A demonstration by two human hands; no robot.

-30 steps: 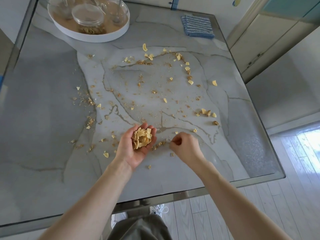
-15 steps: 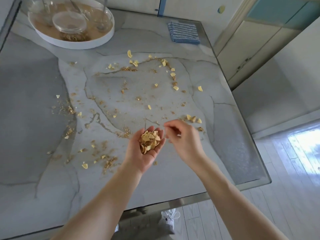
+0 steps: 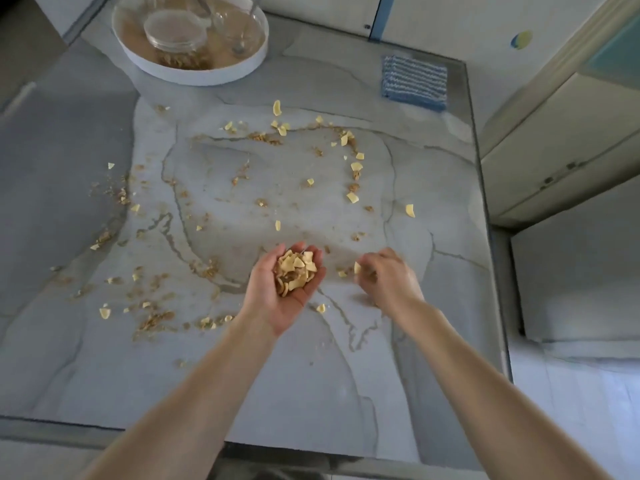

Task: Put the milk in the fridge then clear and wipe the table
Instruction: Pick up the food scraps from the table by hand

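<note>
The grey marble table point(image 3: 398, 375) is strewn with yellow cereal flakes point(image 3: 352, 197) and brown crumbs. Palm up over the middle of the table, my left hand point(image 3: 277, 299) is cupped around a pile of gathered flakes point(image 3: 294, 273). Just to its right, my right hand point(image 3: 384, 277) is low over the tabletop and pinches a single flake point(image 3: 357, 267) at its fingertips. A blue striped cloth point(image 3: 414, 81) lies folded at the table's far right corner.
A round white tray point(image 3: 194, 69) with a lidded glass jar point(image 3: 173, 39) and glass bowls stands at the far left. Cream cabinets point(image 3: 561, 133) stand to the right of the table. The table's near edge lies just in front of me.
My right hand dropped a flake into my left palm, then moved right and down to the tabletop and pinched another flake. My left hand stayed cupped around the pile.
</note>
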